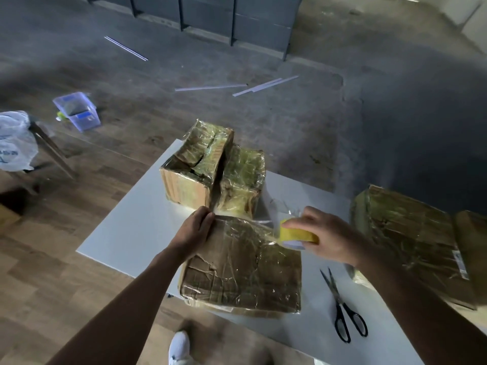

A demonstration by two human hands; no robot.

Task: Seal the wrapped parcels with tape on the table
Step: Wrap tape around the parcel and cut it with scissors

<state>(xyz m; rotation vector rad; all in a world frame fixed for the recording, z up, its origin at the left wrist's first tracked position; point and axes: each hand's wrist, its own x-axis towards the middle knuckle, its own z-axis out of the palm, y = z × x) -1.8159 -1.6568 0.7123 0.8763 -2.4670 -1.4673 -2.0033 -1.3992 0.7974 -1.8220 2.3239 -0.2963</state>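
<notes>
A cardboard parcel (245, 270) wrapped in clear film lies on the white table (131, 222) in front of me. My left hand (195, 230) rests on the parcel's far left corner, fingers straight and pressing down. My right hand (326, 233) grips a yellow tape roll (295, 234) at the parcel's far right corner. A strip of clear tape runs from the roll along the parcel's far edge. Two more wrapped parcels (195, 164) (245, 177) stand behind it.
Black-handled scissors (342, 309) lie on the table to the right of the parcel. A larger wrapped parcel (405, 238) sits at the right edge. On the floor are a plastic bin (77, 110), white strips (237, 86) and a white bag (14, 143) on a stool.
</notes>
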